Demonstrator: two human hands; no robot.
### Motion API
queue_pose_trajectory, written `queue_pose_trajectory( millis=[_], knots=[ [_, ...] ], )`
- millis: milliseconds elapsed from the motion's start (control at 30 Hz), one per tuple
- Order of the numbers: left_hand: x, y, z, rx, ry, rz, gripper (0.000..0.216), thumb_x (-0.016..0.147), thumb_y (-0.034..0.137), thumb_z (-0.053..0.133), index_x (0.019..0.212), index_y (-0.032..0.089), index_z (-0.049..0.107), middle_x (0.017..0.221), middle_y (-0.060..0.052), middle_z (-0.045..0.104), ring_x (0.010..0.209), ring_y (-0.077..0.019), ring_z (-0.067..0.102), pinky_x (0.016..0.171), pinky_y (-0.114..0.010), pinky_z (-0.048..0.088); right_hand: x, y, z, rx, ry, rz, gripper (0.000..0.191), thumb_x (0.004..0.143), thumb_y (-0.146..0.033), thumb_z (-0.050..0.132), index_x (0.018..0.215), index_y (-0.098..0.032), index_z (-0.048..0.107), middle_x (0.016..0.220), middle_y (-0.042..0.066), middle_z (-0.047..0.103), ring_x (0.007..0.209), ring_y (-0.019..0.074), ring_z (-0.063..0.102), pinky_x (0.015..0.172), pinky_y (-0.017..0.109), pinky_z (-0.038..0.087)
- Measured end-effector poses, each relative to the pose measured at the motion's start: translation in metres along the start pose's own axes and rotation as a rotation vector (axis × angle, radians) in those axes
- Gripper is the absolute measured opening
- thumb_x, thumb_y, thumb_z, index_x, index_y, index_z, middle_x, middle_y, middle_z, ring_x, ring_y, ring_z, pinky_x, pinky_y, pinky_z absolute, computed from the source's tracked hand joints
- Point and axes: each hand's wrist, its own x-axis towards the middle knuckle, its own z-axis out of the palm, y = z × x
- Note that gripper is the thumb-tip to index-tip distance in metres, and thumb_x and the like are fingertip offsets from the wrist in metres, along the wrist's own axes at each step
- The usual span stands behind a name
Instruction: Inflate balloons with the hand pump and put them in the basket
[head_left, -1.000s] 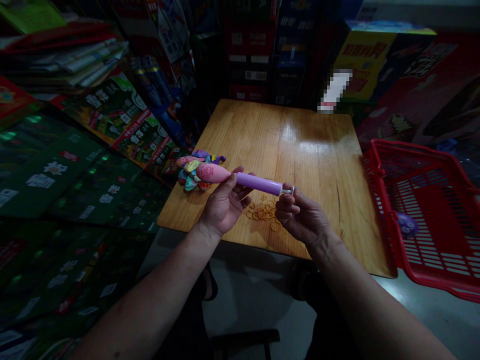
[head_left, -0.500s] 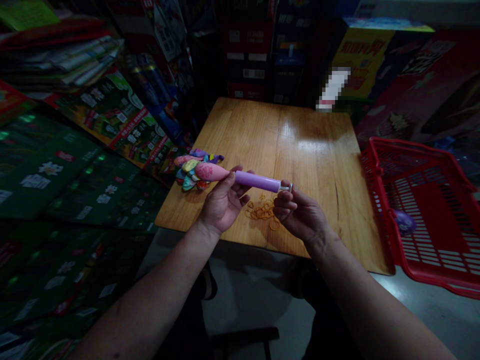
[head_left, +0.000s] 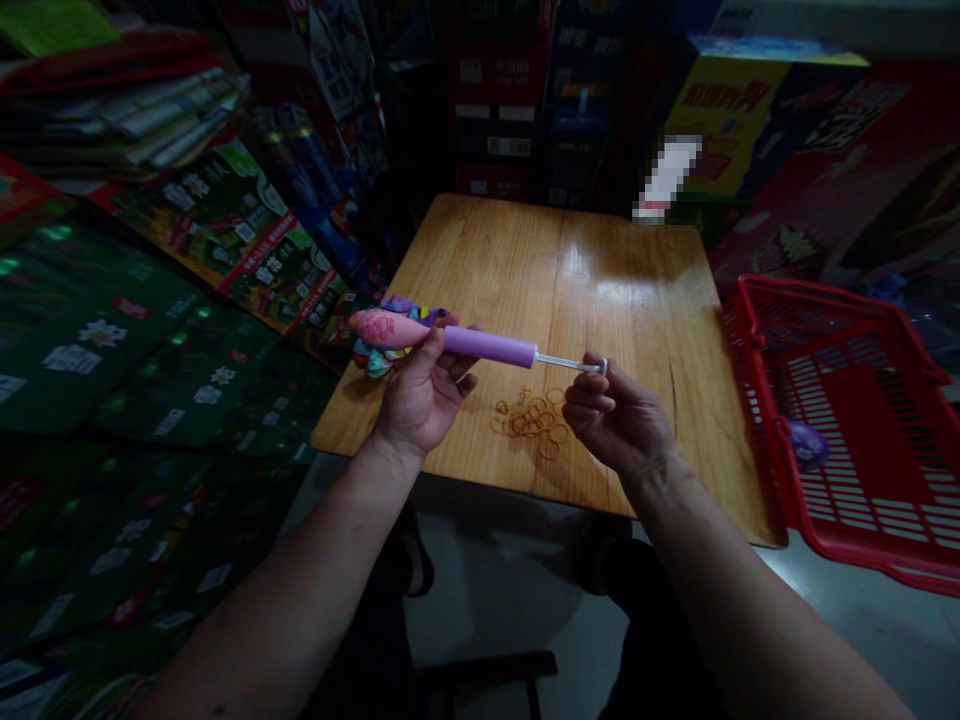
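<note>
A purple balloon pump (head_left: 491, 346) lies level between my hands above the table. My left hand (head_left: 421, 395) pinches a pink balloon (head_left: 390, 329) at its neck, where it meets the pump's left end. The balloon is partly inflated and bears a darker pink print. My right hand (head_left: 619, 410) is closed on the white end of the pump's rod (head_left: 566, 362), which is drawn out of the barrel. Behind the pink balloon lies a pile of colourful flat balloons (head_left: 379, 362), partly covered. Below the pump, several yellow rubber bands (head_left: 532, 420) are scattered on the wood.
The wooden table (head_left: 510, 260) stands in front of me. At its right is a red basket (head_left: 832, 540) holding a purple balloon (head_left: 808, 445). Green cartons (head_left: 112, 340) are stacked along the left, and a yellow and blue box (head_left: 724, 115) stands behind at the right.
The rod has come farther out of the barrel as my right hand moved right. My left hand has shifted left with the barrel and the pink balloon.
</note>
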Motion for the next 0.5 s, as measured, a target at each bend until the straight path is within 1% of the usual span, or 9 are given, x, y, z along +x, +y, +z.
queue_pose_trajectory(
  millis=[167,267,367,500],
  knots=[
    [-0.010,-0.015,0.004,-0.024,-0.058,-0.091,0.030,0.090,0.036,0.070,0.118,0.025,0.068,0.121,-0.007,0.073,0.100,-0.0199,0.071,0.073,-0.028,0.057,0.002,0.014,-0.006,-0.006,-0.018,0.066,0.011,0.089,-0.016,0.068,0.100,-0.020,0.066,0.075,-0.004,0.065,0.054,0.0041,0.050,0.054,0.017,0.048],
    [-0.011,-0.022,0.005,-0.042,-0.058,-0.104,0.029,0.091,0.035,0.069,0.117,0.024,0.069,0.117,-0.007,0.074,0.097,-0.0189,0.071,0.072,-0.027,0.057,0.004,0.018,-0.006,-0.005,-0.050,0.092,0.013,0.090,-0.016,0.069,0.101,-0.019,0.064,0.075,-0.005,0.065,0.053,0.0033,0.050,0.055,0.016,0.049],
    [-0.008,-0.020,0.005,-0.049,-0.048,-0.100,0.027,0.090,0.034,0.071,0.114,0.022,0.070,0.113,-0.007,0.075,0.093,-0.0171,0.072,0.068,-0.023,0.055,0.005,0.016,-0.004,-0.014,-0.078,0.100,0.012,0.091,-0.016,0.067,0.102,-0.019,0.063,0.074,-0.006,0.065,0.053,0.0026,0.051,0.055,0.016,0.049],
    [-0.001,-0.007,0.001,-0.042,-0.019,-0.056,0.028,0.089,0.035,0.071,0.113,0.022,0.070,0.114,-0.007,0.075,0.093,-0.0175,0.072,0.063,-0.020,0.054,0.003,0.003,-0.001,-0.006,-0.078,0.057,0.009,0.093,-0.014,0.063,0.101,-0.019,0.064,0.072,-0.006,0.064,0.052,0.0023,0.051,0.053,0.015,0.047]
  ],
)
